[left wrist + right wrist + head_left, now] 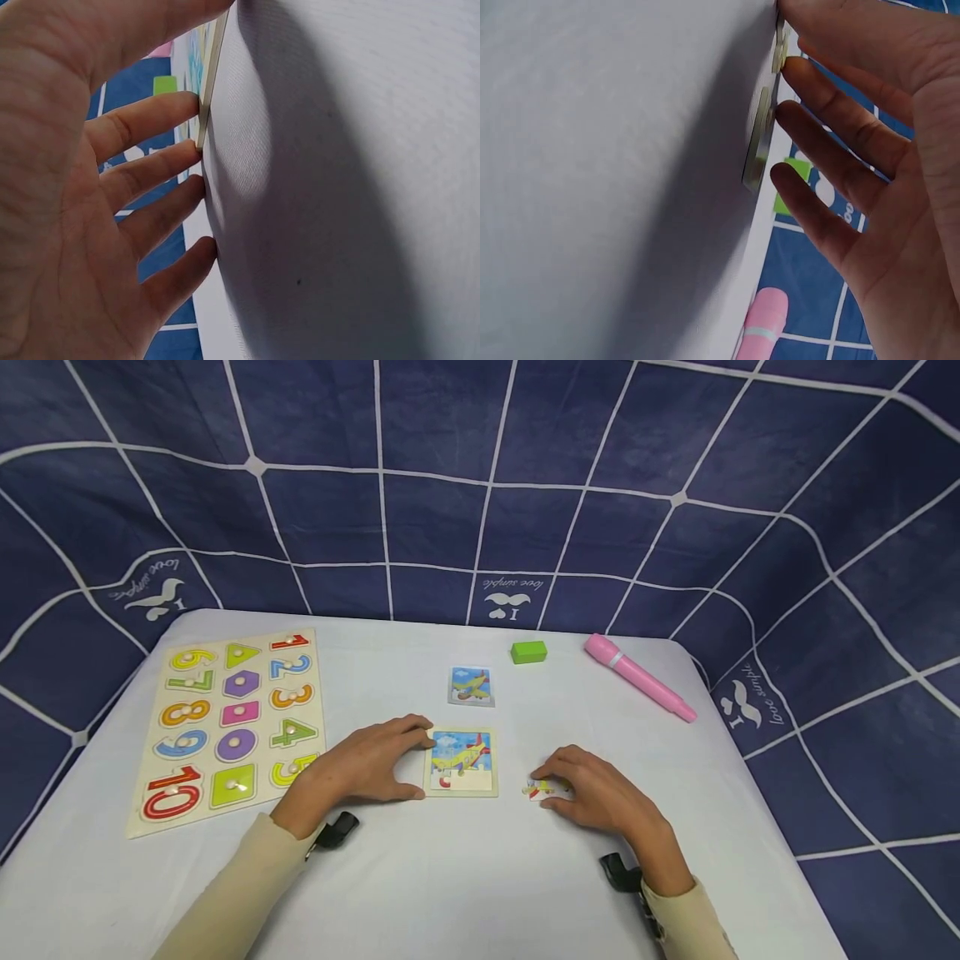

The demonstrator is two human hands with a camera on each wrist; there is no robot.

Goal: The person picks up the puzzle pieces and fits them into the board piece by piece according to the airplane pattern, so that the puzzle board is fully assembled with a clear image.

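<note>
A small square jigsaw board [496,760] with a yellow aeroplane picture lies mid-table, its lower strip showing white with a red patch. My left hand [367,760] touches the board's left edge with thumb and index finger. In the left wrist view its fingers [161,165] are spread and nearly straight along the board's rim [214,75]. To the board's right, my right hand [600,789] pinches a puzzle piece [536,791] between thumb and index finger, low over the cloth. Another flat piece [757,146] lies beneath the right fingers, partly hidden in the head view.
A picture card [471,687] of the same aeroplane lies behind the board. Farther back are a green block [528,652] and a pink pen-shaped toy [641,678]. On the left lies a number-and-shape peg board [206,727]. A blue checked curtain [435,518] stands behind the table.
</note>
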